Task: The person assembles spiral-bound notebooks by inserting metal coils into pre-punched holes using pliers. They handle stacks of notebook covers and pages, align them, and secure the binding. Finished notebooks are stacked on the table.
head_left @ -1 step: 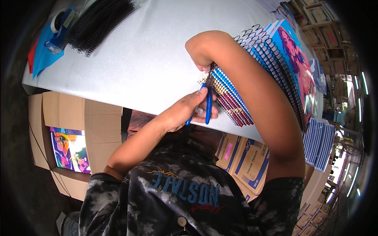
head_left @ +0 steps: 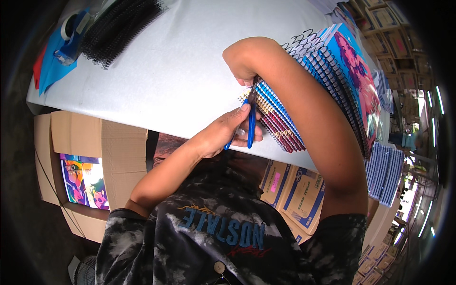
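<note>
My left hand [head_left: 227, 130] is closed on blue-handled pliers [head_left: 251, 127], thumb along one handle, fingers behind the other. The pliers' dark jaws point away from me, at the near left end of a row of spiral notebooks [head_left: 281, 124]. Over those notebooks reaches my right arm, bent sharply at the wrist. My right hand [head_left: 244, 59] curls down beside the jaws with its fingers bent; what they grip is hidden under the hand. Dark red, cream and blue show along the notebooks' bound edges, and black coils stick up at the far end.
A bundle of black spiral coils [head_left: 121, 31] lies at the far left of the white table [head_left: 180, 61], beside a blue tape dispenser [head_left: 71, 40]. An open carton [head_left: 124, 166] with colourful covers stands lower left. Printed cartons [head_left: 301, 197] sit below the table; bound notebooks [head_left: 385, 175] are stacked right.
</note>
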Action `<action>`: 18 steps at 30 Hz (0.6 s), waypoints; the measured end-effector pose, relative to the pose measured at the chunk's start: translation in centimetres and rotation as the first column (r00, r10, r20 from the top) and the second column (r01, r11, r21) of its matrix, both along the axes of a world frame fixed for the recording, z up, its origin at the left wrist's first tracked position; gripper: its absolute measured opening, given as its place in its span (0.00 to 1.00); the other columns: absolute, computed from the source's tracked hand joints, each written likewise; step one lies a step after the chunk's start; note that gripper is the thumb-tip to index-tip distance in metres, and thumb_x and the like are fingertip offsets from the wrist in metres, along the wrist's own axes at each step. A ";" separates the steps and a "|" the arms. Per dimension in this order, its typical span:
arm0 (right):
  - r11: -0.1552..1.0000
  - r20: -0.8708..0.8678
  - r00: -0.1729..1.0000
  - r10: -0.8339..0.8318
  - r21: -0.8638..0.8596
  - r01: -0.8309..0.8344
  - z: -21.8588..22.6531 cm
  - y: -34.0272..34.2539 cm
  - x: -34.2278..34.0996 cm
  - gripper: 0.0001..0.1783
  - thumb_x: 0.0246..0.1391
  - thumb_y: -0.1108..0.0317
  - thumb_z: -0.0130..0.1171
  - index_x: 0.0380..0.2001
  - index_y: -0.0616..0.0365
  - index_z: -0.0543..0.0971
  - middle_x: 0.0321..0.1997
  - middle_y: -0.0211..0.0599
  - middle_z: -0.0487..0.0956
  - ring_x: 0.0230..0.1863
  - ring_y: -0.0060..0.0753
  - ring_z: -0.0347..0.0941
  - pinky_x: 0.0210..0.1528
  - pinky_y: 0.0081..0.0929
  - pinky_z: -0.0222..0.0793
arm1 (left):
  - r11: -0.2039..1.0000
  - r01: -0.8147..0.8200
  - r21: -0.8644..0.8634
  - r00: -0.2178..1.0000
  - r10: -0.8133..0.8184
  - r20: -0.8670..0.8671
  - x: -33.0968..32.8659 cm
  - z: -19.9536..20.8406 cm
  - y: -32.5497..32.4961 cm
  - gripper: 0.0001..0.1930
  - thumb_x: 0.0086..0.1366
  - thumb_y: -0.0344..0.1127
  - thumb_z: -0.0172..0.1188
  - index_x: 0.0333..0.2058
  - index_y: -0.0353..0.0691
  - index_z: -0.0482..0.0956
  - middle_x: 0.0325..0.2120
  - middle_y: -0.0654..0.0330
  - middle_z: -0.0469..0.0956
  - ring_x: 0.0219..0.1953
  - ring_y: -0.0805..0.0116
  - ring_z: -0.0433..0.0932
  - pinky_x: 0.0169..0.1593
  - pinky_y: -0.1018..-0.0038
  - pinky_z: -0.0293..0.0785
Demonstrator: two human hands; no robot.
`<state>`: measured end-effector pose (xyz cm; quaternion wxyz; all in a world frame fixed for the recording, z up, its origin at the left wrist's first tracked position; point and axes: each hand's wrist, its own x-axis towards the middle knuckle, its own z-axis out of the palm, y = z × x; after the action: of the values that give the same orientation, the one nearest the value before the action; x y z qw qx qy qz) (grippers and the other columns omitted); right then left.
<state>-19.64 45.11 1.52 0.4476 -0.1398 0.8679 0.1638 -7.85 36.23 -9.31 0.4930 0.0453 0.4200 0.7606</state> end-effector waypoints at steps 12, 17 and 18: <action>1.000 0.031 1.000 0.003 0.013 -0.004 -0.6 0.5 -0.1 0.11 0.40 0.79 0.62 0.31 0.60 0.82 0.34 0.41 0.81 0.35 0.37 0.77 0.34 0.34 0.71 | 0.990 -0.036 -0.133 0.999 0.035 -0.016 0.9 1.0 0.6 0.27 0.67 0.59 0.35 0.42 0.38 0.66 0.26 0.60 0.70 0.24 0.68 0.73 0.32 0.72 0.75; 1.000 0.020 1.000 0.003 0.010 -0.003 -0.5 -0.2 -0.1 0.10 0.40 0.79 0.61 0.31 0.61 0.82 0.34 0.41 0.81 0.35 0.37 0.76 0.34 0.34 0.71 | 0.997 0.007 -0.076 1.000 -0.009 -0.018 0.5 0.1 -0.2 0.27 0.67 0.59 0.35 0.44 0.38 0.65 0.27 0.59 0.71 0.29 0.67 0.75 0.35 0.71 0.75; 1.000 0.034 0.999 0.001 -0.014 -0.001 -0.3 -0.1 0.4 0.10 0.40 0.79 0.61 0.31 0.61 0.82 0.34 0.41 0.81 0.35 0.38 0.76 0.34 0.34 0.71 | 0.996 0.020 -0.084 1.000 -0.019 0.002 0.7 0.1 -0.4 0.28 0.67 0.59 0.35 0.45 0.38 0.65 0.28 0.59 0.71 0.31 0.66 0.76 0.37 0.71 0.75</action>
<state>-19.29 45.04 1.19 0.4613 -0.1462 0.8612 0.1555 -7.11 35.83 -9.19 0.5022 0.0279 0.4509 0.7374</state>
